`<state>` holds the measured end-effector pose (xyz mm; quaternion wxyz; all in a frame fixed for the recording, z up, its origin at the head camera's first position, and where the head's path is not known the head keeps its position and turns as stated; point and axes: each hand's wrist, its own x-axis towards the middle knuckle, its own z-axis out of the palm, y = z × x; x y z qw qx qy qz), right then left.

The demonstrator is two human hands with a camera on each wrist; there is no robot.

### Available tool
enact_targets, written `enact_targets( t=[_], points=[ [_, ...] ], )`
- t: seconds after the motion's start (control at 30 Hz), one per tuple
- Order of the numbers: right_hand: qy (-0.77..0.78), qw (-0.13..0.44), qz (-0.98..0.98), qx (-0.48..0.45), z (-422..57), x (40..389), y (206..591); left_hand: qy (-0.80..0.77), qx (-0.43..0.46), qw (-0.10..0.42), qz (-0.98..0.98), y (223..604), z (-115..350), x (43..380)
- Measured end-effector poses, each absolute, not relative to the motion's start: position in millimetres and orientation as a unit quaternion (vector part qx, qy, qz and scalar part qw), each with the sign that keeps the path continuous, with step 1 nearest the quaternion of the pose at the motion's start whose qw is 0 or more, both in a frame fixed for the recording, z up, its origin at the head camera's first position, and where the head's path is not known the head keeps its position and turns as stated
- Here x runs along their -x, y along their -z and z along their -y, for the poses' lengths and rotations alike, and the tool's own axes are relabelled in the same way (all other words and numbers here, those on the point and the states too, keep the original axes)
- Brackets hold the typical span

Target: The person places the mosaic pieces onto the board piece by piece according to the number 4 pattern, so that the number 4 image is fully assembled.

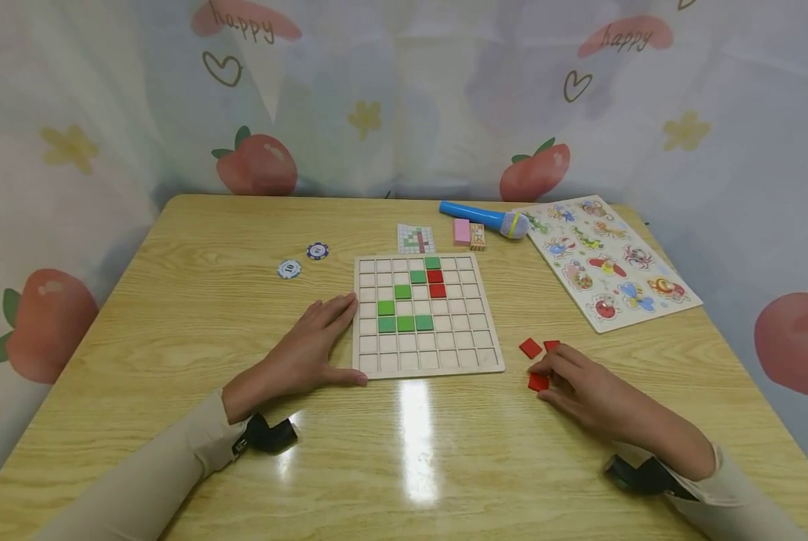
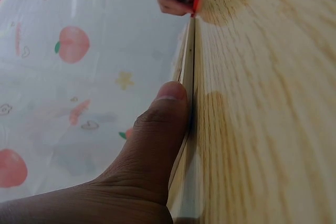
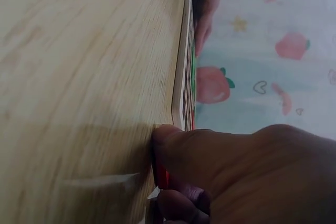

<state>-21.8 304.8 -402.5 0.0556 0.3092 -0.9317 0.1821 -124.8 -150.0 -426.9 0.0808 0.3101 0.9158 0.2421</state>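
Resting at the left edge of the gridded board, our left hand is spread, its thumb at the near corner; the board lies between our hands, bearing green tiles and two inset red tiles. Our right hand pinches a red tile; two loose red tiles lie just beyond it. Farther along the surface, we note two chips beyond our left hand and a picture puzzle beyond our right.
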Motion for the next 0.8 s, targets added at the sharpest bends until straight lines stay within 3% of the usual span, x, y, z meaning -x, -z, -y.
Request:
enact_targets(
  t=[0.27,0.53,0.67,0.8],
  points=[
    [-0.195,0.081,0.914,-0.345,-303,30,400,-0.243,-0.309,0.083,-0.916,426,149,125],
    [-0.183,0.081,0.910,-0.362,-280,61,375,-0.239,-0.310,0.080,-0.917,427,152,124],
    [-0.175,0.060,0.914,-0.361,-263,84,364,-0.241,-0.310,0.080,-0.916,426,151,124],
    [-0.178,0.003,0.924,-0.338,-243,108,357,-0.240,-0.311,0.078,-0.916,425,151,124]
  ],
)
